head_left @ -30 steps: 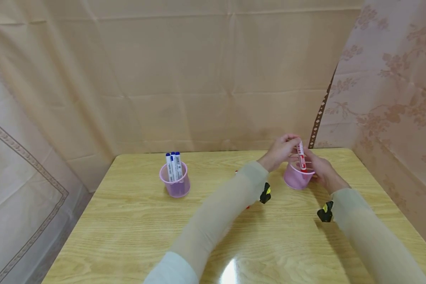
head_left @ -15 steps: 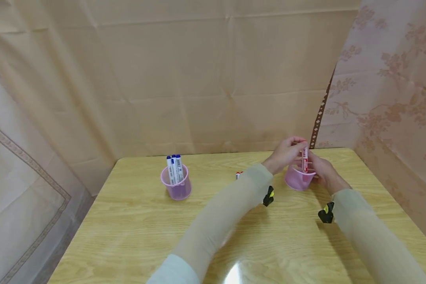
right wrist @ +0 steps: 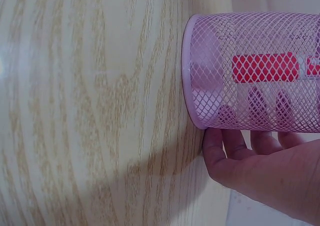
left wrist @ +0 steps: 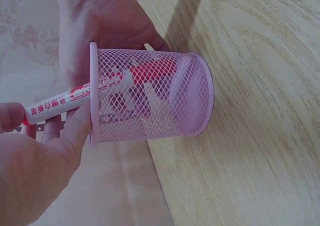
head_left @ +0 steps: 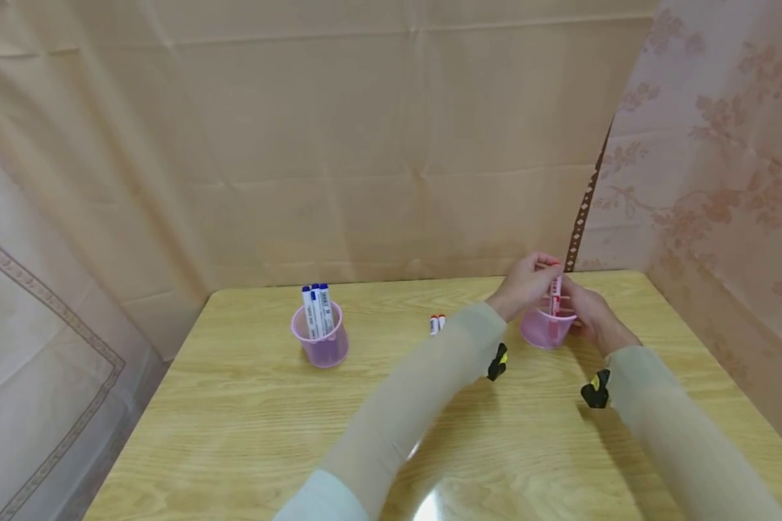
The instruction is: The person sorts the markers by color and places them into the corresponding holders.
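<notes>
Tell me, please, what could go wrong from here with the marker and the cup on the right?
The left hand pinches the red marker with its lower end above the floor of the pink mesh cup, so an early release might let it drop and jolt the cup. The right hand holds the cup's side; if it shifts, the cup could slide or tip. The left sleeve partly hides two other markers on the table, and might brush them.
</notes>
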The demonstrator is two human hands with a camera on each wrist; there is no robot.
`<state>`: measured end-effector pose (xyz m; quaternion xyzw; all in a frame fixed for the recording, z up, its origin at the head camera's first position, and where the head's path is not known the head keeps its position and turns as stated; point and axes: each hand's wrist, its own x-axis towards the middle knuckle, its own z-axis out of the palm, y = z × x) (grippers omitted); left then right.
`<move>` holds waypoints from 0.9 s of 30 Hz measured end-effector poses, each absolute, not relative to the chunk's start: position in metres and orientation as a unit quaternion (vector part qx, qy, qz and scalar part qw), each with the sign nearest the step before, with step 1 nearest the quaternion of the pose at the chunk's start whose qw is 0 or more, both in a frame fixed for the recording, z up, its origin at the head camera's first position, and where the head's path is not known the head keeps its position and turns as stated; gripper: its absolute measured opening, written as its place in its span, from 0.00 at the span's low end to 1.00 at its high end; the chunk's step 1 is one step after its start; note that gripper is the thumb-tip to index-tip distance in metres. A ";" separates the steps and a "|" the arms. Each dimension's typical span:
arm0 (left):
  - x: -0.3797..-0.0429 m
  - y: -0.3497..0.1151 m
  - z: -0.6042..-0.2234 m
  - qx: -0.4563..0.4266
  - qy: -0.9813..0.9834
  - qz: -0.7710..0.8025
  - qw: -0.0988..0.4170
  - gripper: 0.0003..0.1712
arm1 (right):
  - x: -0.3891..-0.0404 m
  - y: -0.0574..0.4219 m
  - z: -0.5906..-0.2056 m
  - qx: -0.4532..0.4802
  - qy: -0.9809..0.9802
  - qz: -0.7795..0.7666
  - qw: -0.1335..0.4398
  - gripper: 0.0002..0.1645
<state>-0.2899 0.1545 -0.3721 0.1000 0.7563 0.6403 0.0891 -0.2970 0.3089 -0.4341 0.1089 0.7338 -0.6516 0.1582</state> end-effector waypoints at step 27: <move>-0.292 0.167 -0.363 0.088 0.811 0.569 0.109 0.12 | -0.299 0.312 -0.433 0.112 0.724 -0.663 0.157 0.53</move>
